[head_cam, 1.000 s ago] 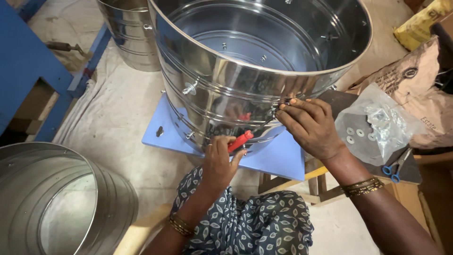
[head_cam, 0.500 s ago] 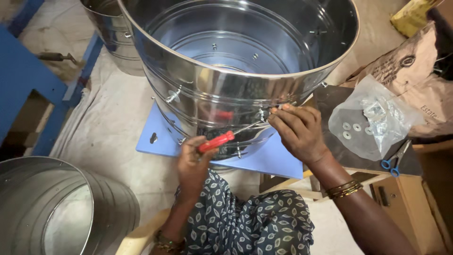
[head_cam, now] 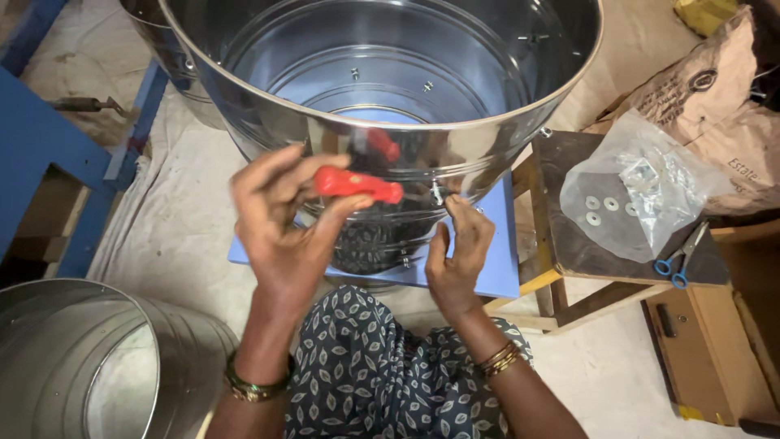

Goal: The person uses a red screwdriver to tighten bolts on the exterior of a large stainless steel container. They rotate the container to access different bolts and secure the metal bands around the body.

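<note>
Screwdriver [head_cam: 357,184], red-handled, sits in left hand [head_cam: 280,223]'s grip; right hand [head_cam: 457,256] pinches a fastener [head_cam: 437,193] on steel drum [head_cam: 455,154].

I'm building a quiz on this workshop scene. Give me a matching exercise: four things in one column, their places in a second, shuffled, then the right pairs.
Things:
1. screwdriver
2. scissors
3. washers
4. steel drum

Places:
A. on the blue board
B. inside the clear plastic bag
C. in the left hand
D. at the edge of the wooden stool, right of the bag

Pairs: 1-C, 2-D, 3-B, 4-A
</note>
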